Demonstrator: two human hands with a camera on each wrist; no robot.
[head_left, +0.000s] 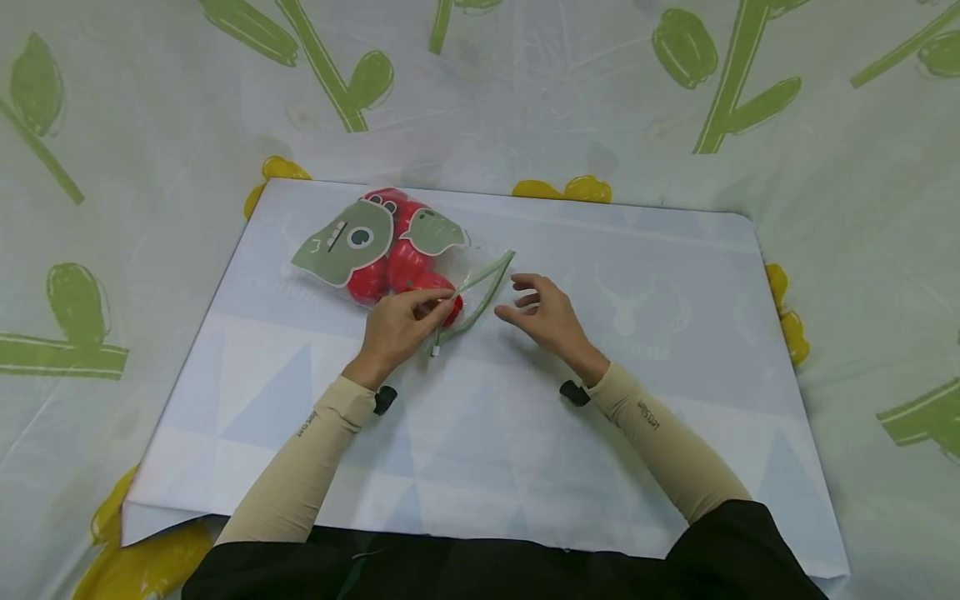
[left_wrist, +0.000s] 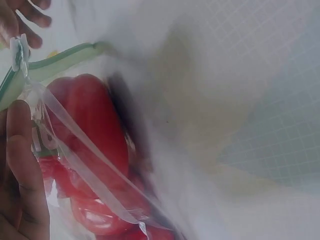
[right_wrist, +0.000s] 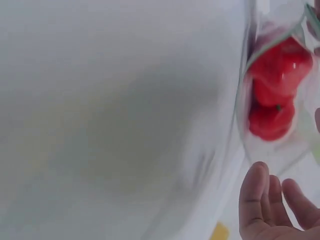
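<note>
A clear zip bag (head_left: 322,254) with green cartoon faces lies tilted on the table, holding several red bell peppers (head_left: 408,265). Its green zip edge (head_left: 482,310) gapes toward the right. My left hand (head_left: 395,329) pinches the near side of the bag's mouth between thumb and fingers. Close to that grip, a white slider (left_wrist: 19,54) sits on the green strip in the left wrist view. My right hand (head_left: 551,317) hovers just right of the opening, fingers spread and holding nothing. From the right wrist, peppers (right_wrist: 280,67) show through the open mouth.
The table (head_left: 600,467) wears a pale cloth with blue triangles. Its far edge runs just behind the bag. Around it lies a whitish sheet (head_left: 862,250) printed with green leaves and yellow flowers. Dark wrist straps (head_left: 574,393) sit below both hands.
</note>
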